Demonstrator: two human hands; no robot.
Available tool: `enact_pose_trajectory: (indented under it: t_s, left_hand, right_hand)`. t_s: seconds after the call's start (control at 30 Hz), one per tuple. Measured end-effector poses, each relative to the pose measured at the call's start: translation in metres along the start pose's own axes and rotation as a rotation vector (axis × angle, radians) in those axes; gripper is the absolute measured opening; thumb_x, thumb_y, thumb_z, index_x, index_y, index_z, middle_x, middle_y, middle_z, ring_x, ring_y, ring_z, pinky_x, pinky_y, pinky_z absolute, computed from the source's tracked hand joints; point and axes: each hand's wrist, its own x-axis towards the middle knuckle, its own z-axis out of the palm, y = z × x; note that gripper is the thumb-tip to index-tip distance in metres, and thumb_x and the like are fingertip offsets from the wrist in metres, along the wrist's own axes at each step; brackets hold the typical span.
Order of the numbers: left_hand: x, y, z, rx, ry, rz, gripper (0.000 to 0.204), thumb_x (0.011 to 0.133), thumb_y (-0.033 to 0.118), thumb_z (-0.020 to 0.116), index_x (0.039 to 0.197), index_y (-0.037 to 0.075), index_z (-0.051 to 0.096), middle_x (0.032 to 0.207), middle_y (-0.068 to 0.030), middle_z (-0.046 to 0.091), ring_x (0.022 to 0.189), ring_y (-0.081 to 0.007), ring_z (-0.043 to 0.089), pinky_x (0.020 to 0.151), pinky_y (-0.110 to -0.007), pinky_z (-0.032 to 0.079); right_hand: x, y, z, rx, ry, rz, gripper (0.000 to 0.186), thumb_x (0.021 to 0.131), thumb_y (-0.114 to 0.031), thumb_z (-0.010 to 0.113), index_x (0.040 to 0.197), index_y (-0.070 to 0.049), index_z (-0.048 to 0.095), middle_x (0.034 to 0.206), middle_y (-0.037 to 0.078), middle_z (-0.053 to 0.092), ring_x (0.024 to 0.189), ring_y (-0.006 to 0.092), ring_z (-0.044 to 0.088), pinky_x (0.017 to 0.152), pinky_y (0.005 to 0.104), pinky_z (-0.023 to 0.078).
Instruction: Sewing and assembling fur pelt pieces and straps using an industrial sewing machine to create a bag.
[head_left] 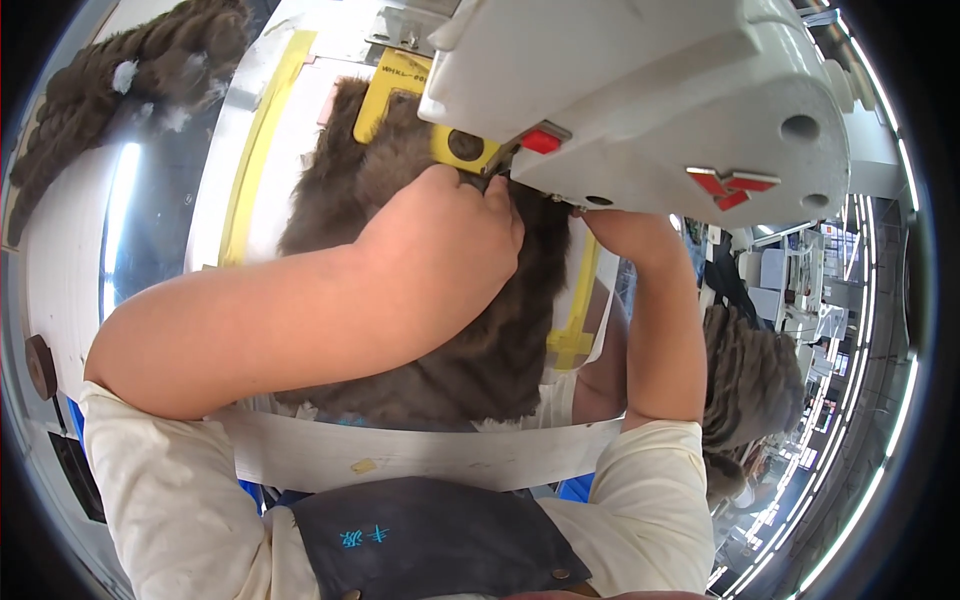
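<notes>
While one brown fur piece lies under one sewing machine, left grip pinches it; right grip's state unclear.

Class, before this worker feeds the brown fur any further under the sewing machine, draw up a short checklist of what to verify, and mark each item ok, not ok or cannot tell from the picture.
1. Left hand pressing on the brown fur piece: ok.
2. Right hand clear of the needle: cannot tell, it is tucked under the sewing machine head.
3. Fur lying on the table inside the yellow guide frame: ok.
4. Needle position: cannot tell, hidden by the left hand and the machine.
5. Left fingers away from the machine's underside: not ok, they reach right up to it.
</notes>
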Motion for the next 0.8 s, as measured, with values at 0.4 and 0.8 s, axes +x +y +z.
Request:
enact_pose_trajectory:
  t_s: [0.4, 0.8]
  left_hand:
    - [0.0, -0.007, 0.0, -0.086, 0.038, 0.024, 0.053, 0.079, 0.014, 0.066, 0.128, -0.005, 0.063, 0.133, -0.0193, 0.067, 0.085, -0.0221, 0.068, 0.078, -0.035, 0.051]
    - [0.012, -0.013, -0.014, -0.258, -0.069, -0.014, 0.045, 0.078, 0.0, 0.062, 0.123, -0.001, 0.063, 0.133, -0.0178, 0.066, 0.104, -0.0295, 0.069, 0.09, -0.04, 0.052]
  right_hand:
    - [-0.029, -0.019, -0.004, 0.289, -0.059, 0.01, 0.029, 0.093, -0.011, 0.06, 0.117, -0.007, 0.074, 0.114, 0.017, 0.073, 0.1, 0.0382, 0.07, 0.086, 0.0474, 0.055]
    - [-0.037, -0.036, 0.017, 0.293, 0.083, -0.15, 0.04, 0.093, -0.008, 0.056, 0.128, -0.015, 0.073, 0.134, 0.0, 0.07, 0.111, 0.0256, 0.07, 0.089, 0.0411, 0.059]
